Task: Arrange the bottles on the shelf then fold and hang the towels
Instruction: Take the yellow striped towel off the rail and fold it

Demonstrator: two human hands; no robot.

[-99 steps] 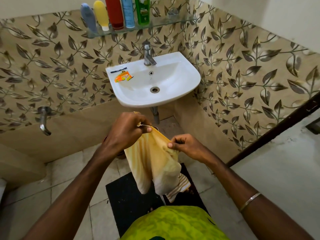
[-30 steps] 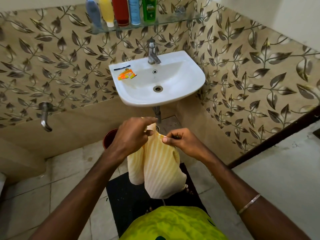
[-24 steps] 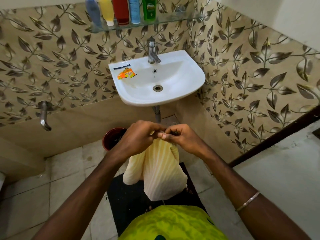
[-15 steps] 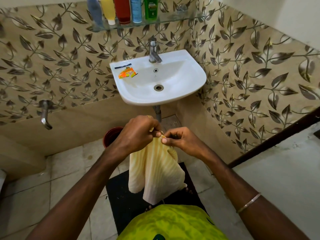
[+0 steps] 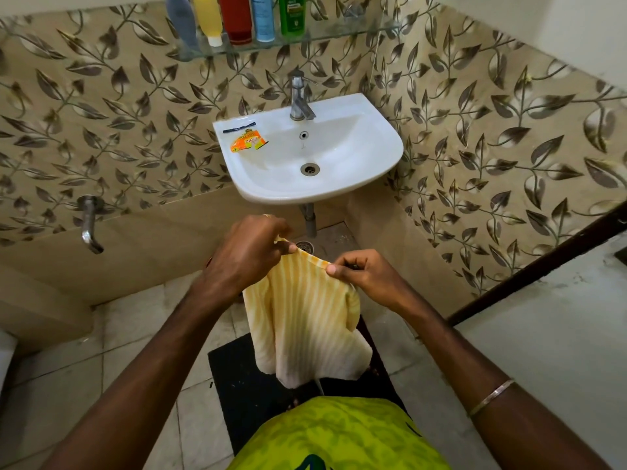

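Loosely hanging yellow-striped towel (image 5: 307,329), top hem pinched by both hands' fingers (image 5: 334,269)

White ceramic wall-mounted basin (image 5: 373,154), rounded front, round metal drain (image 5: 309,168) at the bowl's centre. Chrome single-lever tap (image 5: 300,96) at the back rim. Orange sachet wrapper (image 5: 247,143) on the basin's left ledge, a dark torn strip (image 5: 239,127) just behind it. Grey waste pipe (image 5: 309,218) below the bowl. Beige wall tiles (image 5: 492,130) printed with brown leaf sprigs (two walls meeting in a corner). Steel wall spout (image 5: 89,223), low on the left wall. Black rectangular floor mat (image 5: 244,395) on pale floor tiles (image 5: 135,334). Round floor drain (image 5: 304,246) under the basin.
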